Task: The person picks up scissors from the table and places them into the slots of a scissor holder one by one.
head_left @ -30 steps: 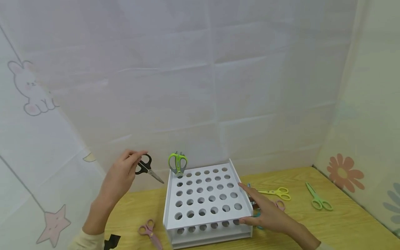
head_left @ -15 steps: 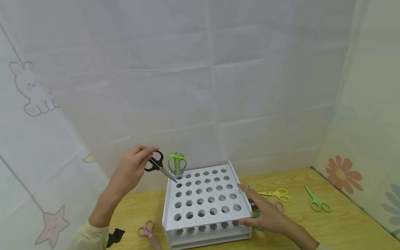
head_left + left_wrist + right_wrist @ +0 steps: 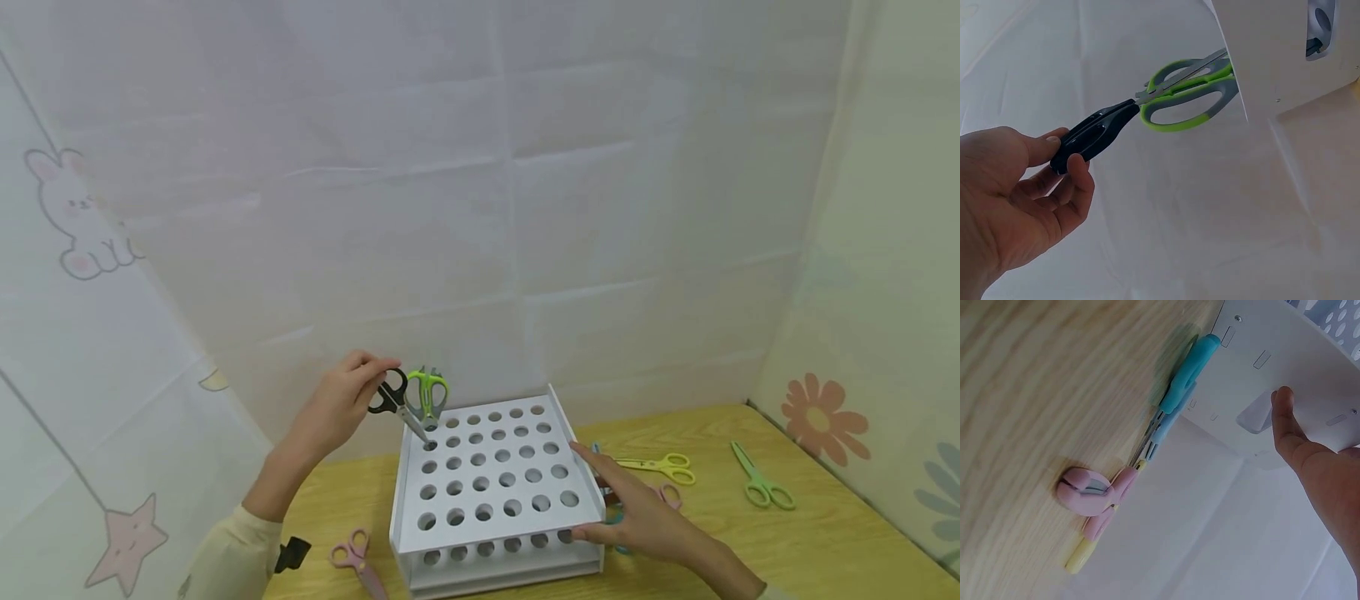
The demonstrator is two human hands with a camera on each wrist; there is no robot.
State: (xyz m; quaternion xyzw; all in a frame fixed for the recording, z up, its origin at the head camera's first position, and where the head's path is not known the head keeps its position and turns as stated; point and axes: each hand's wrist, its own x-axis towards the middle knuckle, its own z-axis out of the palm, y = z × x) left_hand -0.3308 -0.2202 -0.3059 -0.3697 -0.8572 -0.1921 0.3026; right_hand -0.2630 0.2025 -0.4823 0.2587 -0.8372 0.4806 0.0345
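- Left hand (image 3: 337, 407): fingers pinch black scissors (image 3: 396, 402) by a handle loop.
- Black scissors: 5 o'clock from those fingers, long axis tilted, tip at hole near rack's (image 3: 491, 470) 10 o'clock corner.
- Right hand (image 3: 639, 510): farther, fingers apart, touching rack at 4 o'clock.

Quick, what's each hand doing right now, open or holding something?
Left hand: closed, pinching the black-handled scissors.
Right hand: open, touching the white rack at its side.
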